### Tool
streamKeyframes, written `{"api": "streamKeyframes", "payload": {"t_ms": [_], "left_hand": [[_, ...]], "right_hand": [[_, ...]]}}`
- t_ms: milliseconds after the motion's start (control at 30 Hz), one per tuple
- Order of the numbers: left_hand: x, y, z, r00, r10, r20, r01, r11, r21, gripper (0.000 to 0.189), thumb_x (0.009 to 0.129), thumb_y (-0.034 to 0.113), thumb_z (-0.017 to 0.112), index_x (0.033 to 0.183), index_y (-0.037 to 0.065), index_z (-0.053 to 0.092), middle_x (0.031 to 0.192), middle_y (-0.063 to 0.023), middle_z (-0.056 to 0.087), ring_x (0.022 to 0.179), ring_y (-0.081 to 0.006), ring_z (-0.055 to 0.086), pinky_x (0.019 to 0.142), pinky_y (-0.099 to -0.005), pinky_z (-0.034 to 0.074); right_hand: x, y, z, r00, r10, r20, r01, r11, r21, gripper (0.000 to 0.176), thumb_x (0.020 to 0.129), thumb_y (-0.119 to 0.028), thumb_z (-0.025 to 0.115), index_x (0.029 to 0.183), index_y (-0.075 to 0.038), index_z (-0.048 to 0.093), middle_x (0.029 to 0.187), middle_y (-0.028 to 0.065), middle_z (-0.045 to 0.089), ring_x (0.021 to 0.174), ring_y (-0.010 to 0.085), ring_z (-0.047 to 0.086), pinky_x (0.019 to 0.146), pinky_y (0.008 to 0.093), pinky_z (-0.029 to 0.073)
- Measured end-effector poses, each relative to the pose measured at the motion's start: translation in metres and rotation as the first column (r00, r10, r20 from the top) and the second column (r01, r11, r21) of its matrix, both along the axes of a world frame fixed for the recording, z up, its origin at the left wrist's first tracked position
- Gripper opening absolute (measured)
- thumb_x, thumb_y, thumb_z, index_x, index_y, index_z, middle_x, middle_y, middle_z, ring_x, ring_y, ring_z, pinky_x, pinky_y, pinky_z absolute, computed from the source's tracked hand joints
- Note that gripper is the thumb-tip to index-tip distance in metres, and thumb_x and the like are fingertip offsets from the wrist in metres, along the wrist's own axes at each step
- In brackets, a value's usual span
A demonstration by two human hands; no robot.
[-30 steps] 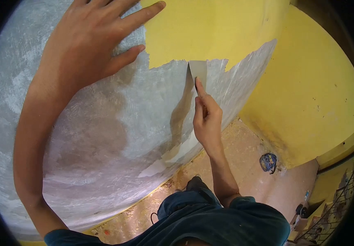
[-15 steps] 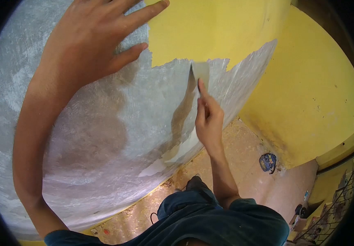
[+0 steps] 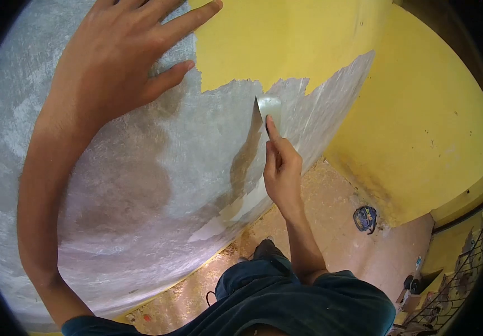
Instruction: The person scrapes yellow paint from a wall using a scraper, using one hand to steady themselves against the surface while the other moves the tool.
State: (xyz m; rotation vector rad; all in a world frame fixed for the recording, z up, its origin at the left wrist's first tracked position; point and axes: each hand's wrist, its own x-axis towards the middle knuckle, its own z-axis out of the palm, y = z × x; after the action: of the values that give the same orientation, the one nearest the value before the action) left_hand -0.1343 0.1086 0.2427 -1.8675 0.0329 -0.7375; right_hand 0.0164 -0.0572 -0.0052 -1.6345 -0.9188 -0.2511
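The scraper (image 3: 268, 107) is clamped in the right hand (image 3: 282, 168), blade just above the grip, under the yellow paint (image 3: 275, 39) edge. The left hand (image 3: 113, 67) is laid open on the wall (image 3: 141, 168), which could be gouged by a steep blade.

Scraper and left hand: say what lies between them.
Head view: between the scraper and the left hand lies only scraped grey wall, under the yellow paint's edge.

**Head view.** Single fisheye view from the person's head, facing forward and steeply down along the wall (image 3: 141, 168). The left hand (image 3: 113, 61), flat on the wall, is closest to the lens, upper left; the right hand (image 3: 282, 168) with its scraper (image 3: 269, 106) lies farther off at centre. Beneath the right hand, the floor (image 3: 336, 207) and the person's shirt (image 3: 286, 302) fill the lower edge.
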Motion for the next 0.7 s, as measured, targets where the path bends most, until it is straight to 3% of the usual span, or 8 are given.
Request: {"api": "streamKeyframes", "payload": {"t_ms": [67, 200, 300, 367, 500, 600, 700], "left_hand": [[0.0, -0.001, 0.0, 1.0, 0.004, -0.001, -0.004, 1.0, 0.008, 0.072, 0.089, 0.053, 0.078, 0.147, 0.016, 0.055, 0.16, -0.0148, 0.042, 0.155, -0.0323, 0.031, 0.13, -0.0557, 0.021], [0.002, -0.002, 0.001, 1.0, -0.006, 0.013, 0.006, 1.0, 0.017, 0.072, 0.089, 0.053, 0.078, 0.146, 0.016, 0.056, 0.16, -0.0148, 0.042, 0.154, -0.0319, 0.032, 0.13, -0.0554, 0.021], [-0.001, -0.006, 0.003, 0.997, 0.065, -0.03, -0.067, 0.995, -0.069, 0.072, 0.089, 0.054, 0.077, 0.147, 0.017, 0.055, 0.161, -0.0147, 0.041, 0.155, -0.032, 0.031, 0.13, -0.0553, 0.021], [0.001, -0.005, 0.001, 0.998, 0.062, -0.013, -0.062, 0.998, 0.001, 0.072, 0.09, 0.055, 0.076, 0.148, 0.017, 0.055, 0.161, -0.0144, 0.04, 0.155, -0.032, 0.03, 0.13, -0.0555, 0.021], [0.001, -0.007, 0.001, 0.995, 0.1, -0.01, -0.101, 0.994, -0.048, 0.072, 0.09, 0.054, 0.076, 0.148, 0.018, 0.054, 0.162, -0.014, 0.04, 0.155, -0.032, 0.029, 0.13, -0.0557, 0.021], [0.001, 0.0, 0.001, 0.999, 0.033, -0.011, -0.033, 0.999, 0.027, 0.072, 0.09, 0.054, 0.076, 0.148, 0.018, 0.054, 0.162, -0.0142, 0.04, 0.155, -0.0323, 0.03, 0.13, -0.0561, 0.021], [0.001, -0.012, 0.003, 0.995, 0.097, -0.035, -0.099, 0.992, -0.083, 0.073, 0.09, 0.055, 0.075, 0.149, 0.018, 0.053, 0.162, -0.0148, 0.04, 0.155, -0.0327, 0.029, 0.13, -0.0565, 0.021]], "right_hand": [[0.008, 0.004, 0.006, 0.994, -0.046, 0.095, 0.038, 0.995, 0.087, 0.06, 0.097, 0.009, 0.056, 0.153, -0.013, 0.056, 0.076, 0.0141, 0.054, 0.066, 0.0227, 0.051, 0.064, 0.0342, 0.044], [0.006, 0.004, 0.003, 0.995, -0.019, 0.097, 0.007, 0.992, 0.123, 0.06, 0.097, 0.009, 0.056, 0.153, -0.013, 0.056, 0.075, 0.0137, 0.053, 0.065, 0.0224, 0.049, 0.064, 0.034, 0.043], [0.004, 0.006, 0.001, 1.0, 0.0, 0.007, 0.0, 0.999, 0.049, 0.06, 0.097, 0.009, 0.056, 0.153, -0.012, 0.056, 0.074, 0.0135, 0.053, 0.065, 0.022, 0.05, 0.064, 0.034, 0.043], [0.012, 0.008, 0.012, 0.998, -0.025, 0.059, 0.018, 0.993, 0.115, 0.059, 0.097, 0.009, 0.056, 0.153, -0.011, 0.056, 0.074, 0.013, 0.052, 0.065, 0.0214, 0.049, 0.063, 0.0339, 0.043], [0.005, 0.006, 0.0, 0.997, -0.035, 0.066, 0.03, 0.998, 0.063, 0.058, 0.098, 0.008, 0.057, 0.152, -0.011, 0.057, 0.074, 0.0126, 0.052, 0.064, 0.021, 0.049, 0.063, 0.0336, 0.043], [0.008, 0.01, 0.0, 0.998, -0.006, 0.069, -0.004, 0.99, 0.14, 0.058, 0.097, 0.008, 0.057, 0.152, -0.011, 0.057, 0.074, 0.0122, 0.053, 0.064, 0.0209, 0.049, 0.063, 0.0331, 0.043], [0.01, 0.008, 0.008, 0.999, -0.005, 0.036, 0.001, 0.993, 0.119, 0.058, 0.097, 0.008, 0.057, 0.152, -0.011, 0.057, 0.074, 0.0121, 0.053, 0.064, 0.0208, 0.049, 0.063, 0.033, 0.043]]}}
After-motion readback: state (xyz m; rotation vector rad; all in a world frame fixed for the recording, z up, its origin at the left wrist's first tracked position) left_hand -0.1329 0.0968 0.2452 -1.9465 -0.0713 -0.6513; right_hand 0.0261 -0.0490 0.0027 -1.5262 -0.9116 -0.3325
